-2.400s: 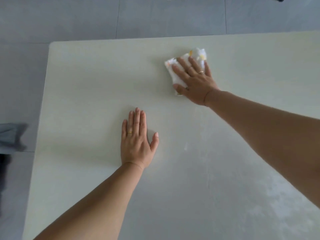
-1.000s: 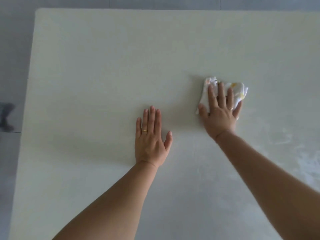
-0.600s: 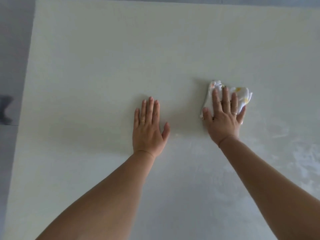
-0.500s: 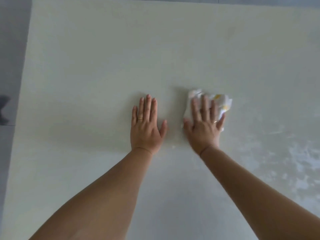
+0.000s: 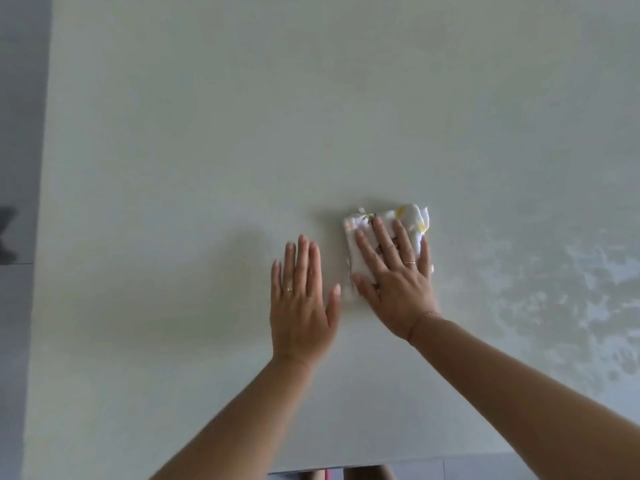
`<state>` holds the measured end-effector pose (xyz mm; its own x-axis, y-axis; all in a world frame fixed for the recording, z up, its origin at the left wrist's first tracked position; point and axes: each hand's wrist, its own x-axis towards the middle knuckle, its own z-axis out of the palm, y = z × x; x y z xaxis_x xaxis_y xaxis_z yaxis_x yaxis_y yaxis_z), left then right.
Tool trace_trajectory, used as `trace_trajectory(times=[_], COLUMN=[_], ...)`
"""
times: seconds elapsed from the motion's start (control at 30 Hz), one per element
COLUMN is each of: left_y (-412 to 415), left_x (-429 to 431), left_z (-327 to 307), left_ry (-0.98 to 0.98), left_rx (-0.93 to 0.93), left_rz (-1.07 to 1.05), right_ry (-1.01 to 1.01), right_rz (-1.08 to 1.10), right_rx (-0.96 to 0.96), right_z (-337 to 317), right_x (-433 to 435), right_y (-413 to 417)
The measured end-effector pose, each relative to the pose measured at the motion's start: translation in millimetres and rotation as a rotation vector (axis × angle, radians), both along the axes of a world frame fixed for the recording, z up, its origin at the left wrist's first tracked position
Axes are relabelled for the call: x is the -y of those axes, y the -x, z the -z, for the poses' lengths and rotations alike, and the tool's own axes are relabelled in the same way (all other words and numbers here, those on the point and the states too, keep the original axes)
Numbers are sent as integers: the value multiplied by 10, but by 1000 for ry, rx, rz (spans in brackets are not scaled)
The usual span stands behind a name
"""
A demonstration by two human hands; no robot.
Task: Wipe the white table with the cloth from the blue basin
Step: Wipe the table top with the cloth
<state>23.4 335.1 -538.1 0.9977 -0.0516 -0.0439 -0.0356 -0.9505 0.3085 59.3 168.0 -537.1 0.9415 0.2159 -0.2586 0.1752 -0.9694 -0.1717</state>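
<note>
The white table [image 5: 173, 150] fills most of the view. A folded white cloth [image 5: 412, 220] with yellow spots lies on it right of centre. My right hand [image 5: 391, 275] presses flat on the cloth, fingers spread, covering most of it. My left hand [image 5: 301, 299] lies flat on the bare tabletop just left of the cloth, thumb nearly touching my right hand, holding nothing. Both hands wear a ring. The blue basin is out of view.
Wet streaks and patches [image 5: 571, 306] shine on the right part of the tabletop. The table's left edge [image 5: 45, 168] borders grey floor tiles [image 5: 17, 98]. A dark object [image 5: 7, 237] shows at the far left edge. The near table edge [image 5: 363, 465] is at the bottom.
My right hand has slid the cloth from the far middle of the table towards me and left, ending beside my left hand. My left hand stays flat on the table.
</note>
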Motion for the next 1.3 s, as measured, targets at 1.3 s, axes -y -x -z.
trace_trajectory(times=[1.3], left_y=[592], left_x=[24], left_z=[168], left_ry=[-85], left_rx=[-27], left_rz=[34], right_ry=[-53], right_rz=[-31], right_rx=[-43], right_z=[-142], right_x=[67], right_y=[1731])
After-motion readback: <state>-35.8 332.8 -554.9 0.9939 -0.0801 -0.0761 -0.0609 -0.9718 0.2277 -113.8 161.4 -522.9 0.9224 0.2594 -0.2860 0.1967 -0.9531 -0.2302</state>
